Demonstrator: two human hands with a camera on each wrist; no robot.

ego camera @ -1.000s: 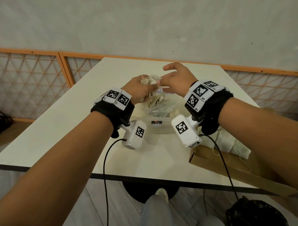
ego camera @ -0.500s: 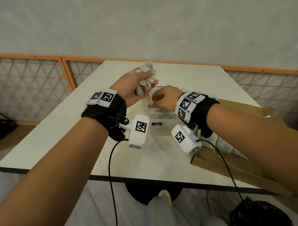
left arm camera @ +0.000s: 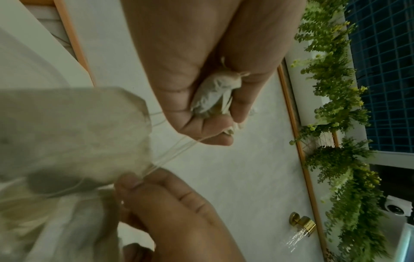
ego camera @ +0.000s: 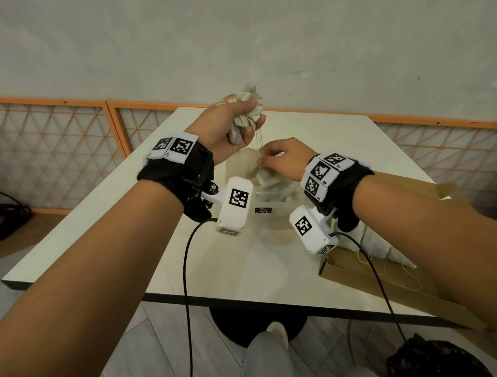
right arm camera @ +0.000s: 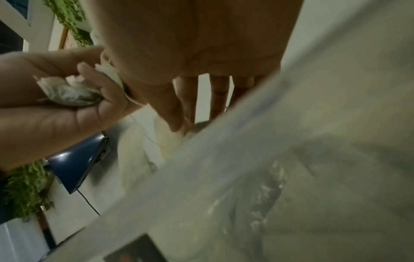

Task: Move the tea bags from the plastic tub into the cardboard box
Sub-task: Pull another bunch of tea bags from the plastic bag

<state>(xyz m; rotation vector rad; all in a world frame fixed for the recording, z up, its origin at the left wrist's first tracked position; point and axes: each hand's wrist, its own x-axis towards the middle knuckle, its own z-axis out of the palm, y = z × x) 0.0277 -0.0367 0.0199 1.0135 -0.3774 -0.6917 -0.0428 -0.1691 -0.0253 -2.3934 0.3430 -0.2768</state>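
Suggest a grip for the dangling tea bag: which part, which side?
Pinch its top corner, where the strings enter, coming from the right as the right hand does. The tea bag hangs flat and limp below the left hand; gripping the body would probably crumple it.

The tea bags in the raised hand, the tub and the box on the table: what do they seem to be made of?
The crumpled off-white tea bags in the left hand look like thin matte paper or mesh: creased, with fine strings. The clear tub looks like glossy plastic, since its contents show through. The brown box looks like dull, uncoated cardboard with a folded flap.
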